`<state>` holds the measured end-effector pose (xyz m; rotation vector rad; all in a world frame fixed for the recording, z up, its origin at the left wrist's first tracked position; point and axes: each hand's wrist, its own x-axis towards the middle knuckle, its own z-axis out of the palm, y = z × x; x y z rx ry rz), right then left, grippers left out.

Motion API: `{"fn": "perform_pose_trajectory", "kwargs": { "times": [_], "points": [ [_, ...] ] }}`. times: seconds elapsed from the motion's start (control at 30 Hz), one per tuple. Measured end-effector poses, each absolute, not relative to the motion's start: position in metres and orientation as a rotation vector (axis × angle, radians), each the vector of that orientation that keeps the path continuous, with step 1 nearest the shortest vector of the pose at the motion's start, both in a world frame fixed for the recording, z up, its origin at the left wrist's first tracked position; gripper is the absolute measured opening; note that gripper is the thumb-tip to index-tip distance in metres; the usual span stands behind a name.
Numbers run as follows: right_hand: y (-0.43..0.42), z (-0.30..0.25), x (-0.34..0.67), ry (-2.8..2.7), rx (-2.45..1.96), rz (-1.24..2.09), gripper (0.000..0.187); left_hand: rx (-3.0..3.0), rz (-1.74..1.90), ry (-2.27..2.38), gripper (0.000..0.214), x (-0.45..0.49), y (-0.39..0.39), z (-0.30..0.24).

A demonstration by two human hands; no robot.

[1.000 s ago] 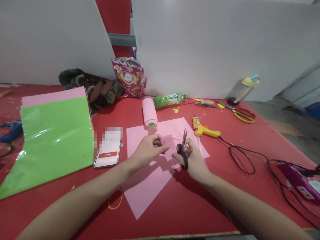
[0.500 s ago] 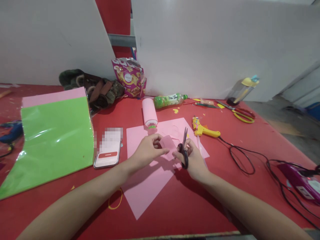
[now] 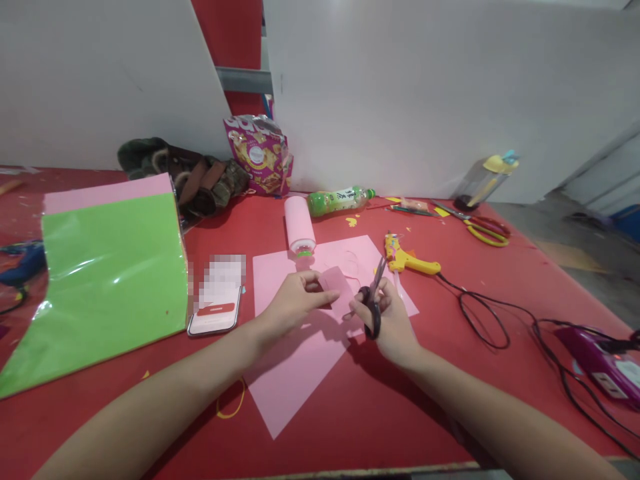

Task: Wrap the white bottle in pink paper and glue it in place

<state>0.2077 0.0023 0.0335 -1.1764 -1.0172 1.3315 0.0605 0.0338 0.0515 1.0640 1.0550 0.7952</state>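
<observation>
My left hand [image 3: 295, 301] pinches a small piece of pink paper [image 3: 336, 285] between thumb and fingers. Black-handled scissors [image 3: 373, 303] rest in my right hand [image 3: 393, 327], their blades pointing up and away. A thin pink strip [image 3: 349, 315] shows at my right fingertips, close to the paper piece. Both hands hover over a large pink sheet [image 3: 290, 387] lying on the red table. Behind my left hand, a bottle wrapped in pink [image 3: 299, 223] lies on its side with its green cap toward me.
Left are a phone [image 3: 217, 300] and a green sheet pack [image 3: 115, 280]. Behind lie a green drink bottle [image 3: 340, 200] and a snack bag [image 3: 260, 157]. A yellow glue gun [image 3: 410, 261] trails its cord past larger scissors [image 3: 480, 227] toward a purple power strip [image 3: 600, 367].
My right hand has drawn slightly right, away from the pink piece, and the scissors have tilted to the right. My left hand still holds the piece.
</observation>
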Motion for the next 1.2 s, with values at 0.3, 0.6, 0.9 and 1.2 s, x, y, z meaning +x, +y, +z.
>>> {"fn": "perform_pose_trajectory", "kwargs": {
  "times": [0.3,0.6,0.9,1.2],
  "points": [
    [0.001,0.036,0.206,-1.016,-1.184,1.325,0.045,1.049,0.852,1.003,0.01,0.058,0.035,0.045],
    [0.001,0.03,0.21,-1.093,-1.17,1.296,0.042,0.947,0.858,0.966,0.016,0.06,0.036,0.042],
    [0.0,0.033,0.209,-1.094,-1.179,1.289,0.042,0.869,0.873,0.97,0.016,0.06,0.037,0.039],
    [0.0,0.032,0.209,-1.079,-1.157,1.298,0.041,0.953,0.899,0.972,0.014,0.06,0.034,0.039]
  ]
}}
